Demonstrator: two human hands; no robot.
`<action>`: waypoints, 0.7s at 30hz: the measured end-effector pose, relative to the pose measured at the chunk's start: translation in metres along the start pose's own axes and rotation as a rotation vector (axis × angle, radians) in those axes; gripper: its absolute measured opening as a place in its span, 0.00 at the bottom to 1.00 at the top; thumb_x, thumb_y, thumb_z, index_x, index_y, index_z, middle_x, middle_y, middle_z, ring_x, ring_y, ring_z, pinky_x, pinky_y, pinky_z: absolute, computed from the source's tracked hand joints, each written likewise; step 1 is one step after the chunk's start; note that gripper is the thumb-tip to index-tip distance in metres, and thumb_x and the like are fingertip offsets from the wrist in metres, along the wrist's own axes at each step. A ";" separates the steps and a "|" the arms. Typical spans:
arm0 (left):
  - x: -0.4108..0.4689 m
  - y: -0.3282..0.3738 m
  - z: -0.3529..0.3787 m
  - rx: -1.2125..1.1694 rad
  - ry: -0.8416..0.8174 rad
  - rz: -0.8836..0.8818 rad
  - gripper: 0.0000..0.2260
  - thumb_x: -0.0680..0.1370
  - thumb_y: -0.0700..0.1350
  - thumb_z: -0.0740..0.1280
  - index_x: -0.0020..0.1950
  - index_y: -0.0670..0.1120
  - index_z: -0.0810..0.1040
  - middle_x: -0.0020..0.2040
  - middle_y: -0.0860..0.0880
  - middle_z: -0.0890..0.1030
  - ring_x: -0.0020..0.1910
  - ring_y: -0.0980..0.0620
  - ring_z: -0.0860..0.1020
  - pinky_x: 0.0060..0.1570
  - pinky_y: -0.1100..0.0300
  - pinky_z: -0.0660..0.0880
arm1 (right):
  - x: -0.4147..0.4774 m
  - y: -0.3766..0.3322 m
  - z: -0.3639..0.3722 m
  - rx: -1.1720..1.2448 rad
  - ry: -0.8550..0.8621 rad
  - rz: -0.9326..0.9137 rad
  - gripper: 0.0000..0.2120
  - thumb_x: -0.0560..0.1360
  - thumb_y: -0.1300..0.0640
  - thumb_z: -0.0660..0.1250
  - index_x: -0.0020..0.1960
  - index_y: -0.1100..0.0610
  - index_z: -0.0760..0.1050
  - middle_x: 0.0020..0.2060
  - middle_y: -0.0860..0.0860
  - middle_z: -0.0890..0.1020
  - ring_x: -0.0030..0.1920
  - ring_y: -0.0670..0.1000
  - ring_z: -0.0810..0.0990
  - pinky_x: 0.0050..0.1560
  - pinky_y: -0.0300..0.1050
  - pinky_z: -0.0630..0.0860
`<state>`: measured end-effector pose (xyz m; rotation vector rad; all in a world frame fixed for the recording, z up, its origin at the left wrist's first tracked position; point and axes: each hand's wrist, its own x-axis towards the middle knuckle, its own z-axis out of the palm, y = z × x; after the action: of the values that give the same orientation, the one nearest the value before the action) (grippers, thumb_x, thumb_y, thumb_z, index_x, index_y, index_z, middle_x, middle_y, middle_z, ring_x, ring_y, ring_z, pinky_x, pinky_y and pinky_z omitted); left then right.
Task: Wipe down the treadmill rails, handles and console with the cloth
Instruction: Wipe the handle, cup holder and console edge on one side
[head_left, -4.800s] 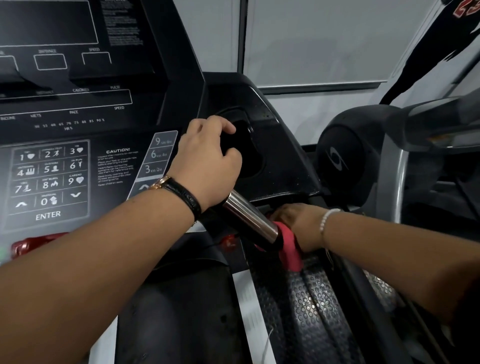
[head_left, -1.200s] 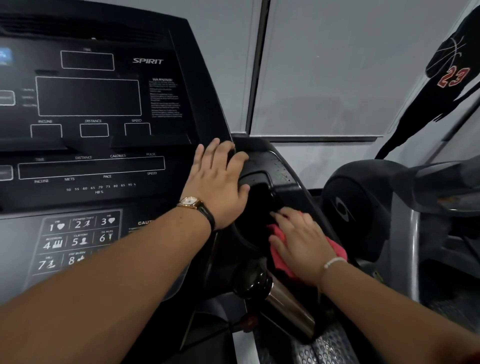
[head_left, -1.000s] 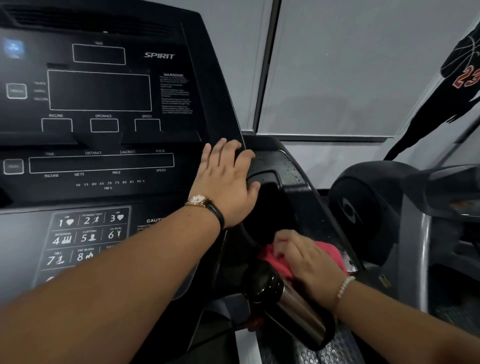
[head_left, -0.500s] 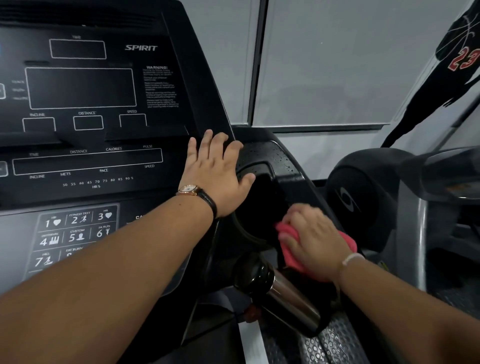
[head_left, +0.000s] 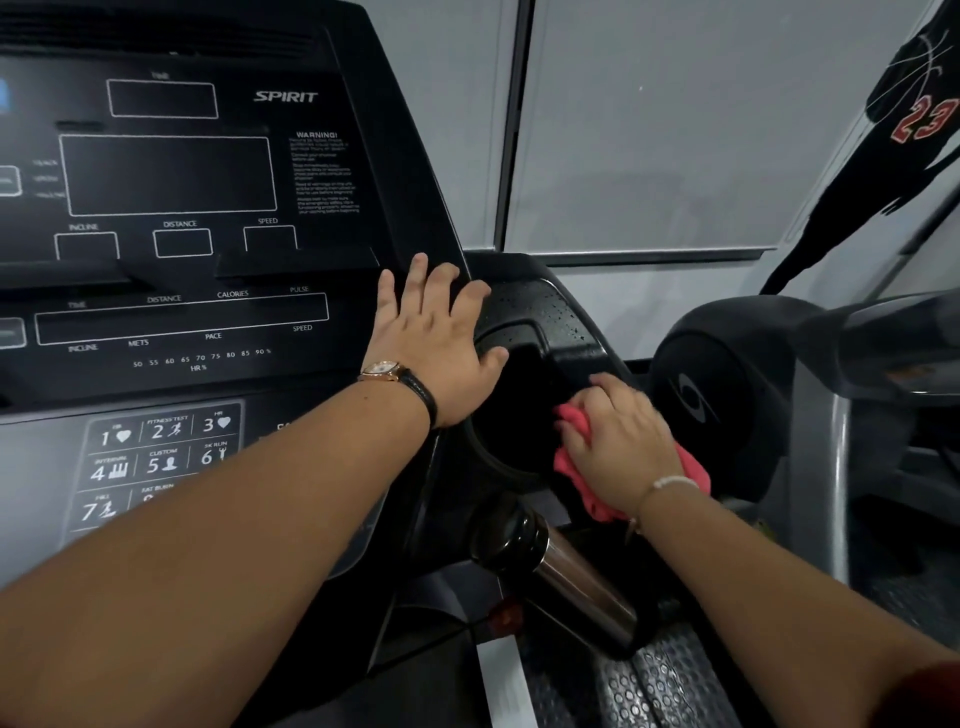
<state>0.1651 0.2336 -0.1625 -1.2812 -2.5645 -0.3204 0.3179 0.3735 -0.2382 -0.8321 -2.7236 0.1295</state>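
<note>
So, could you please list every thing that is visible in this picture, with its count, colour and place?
console: one, black with white print, left.
keypad: one, grey with white numbers, lower left of the console.
cup holder: one, black, right of the console.
cloth: one, pink, on the right rim of the cup holder.
handle: one, silver with a black cap, below the cup holder.
neighbouring machine: one, dark grey, right.
wall figure: one, black with a red 23, upper right.
left hand: flat on the console's edge; wears a watch.
right hand: pressing on the cloth; wears a bracelet.
</note>
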 end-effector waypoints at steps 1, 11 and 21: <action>0.000 0.000 0.000 0.008 -0.009 0.008 0.28 0.76 0.62 0.53 0.74 0.54 0.52 0.76 0.47 0.51 0.75 0.44 0.39 0.72 0.42 0.35 | 0.001 -0.007 0.002 0.005 0.000 -0.012 0.14 0.75 0.46 0.59 0.56 0.52 0.74 0.67 0.49 0.69 0.66 0.53 0.67 0.67 0.49 0.62; -0.001 0.000 0.000 -0.009 0.001 0.020 0.29 0.77 0.61 0.53 0.75 0.53 0.52 0.76 0.46 0.50 0.75 0.43 0.39 0.71 0.41 0.36 | 0.001 0.023 -0.002 0.054 0.038 0.050 0.21 0.76 0.41 0.55 0.63 0.51 0.71 0.67 0.53 0.70 0.66 0.55 0.67 0.69 0.49 0.60; 0.002 -0.001 0.001 0.009 -0.005 0.036 0.29 0.77 0.62 0.53 0.75 0.53 0.51 0.76 0.45 0.50 0.75 0.42 0.40 0.71 0.41 0.36 | -0.022 0.018 -0.012 0.058 -0.087 -0.269 0.26 0.74 0.38 0.49 0.63 0.50 0.73 0.67 0.48 0.71 0.67 0.48 0.68 0.68 0.42 0.60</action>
<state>0.1627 0.2351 -0.1631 -1.3254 -2.5408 -0.2988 0.3486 0.3765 -0.2357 -0.4480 -2.8669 0.1899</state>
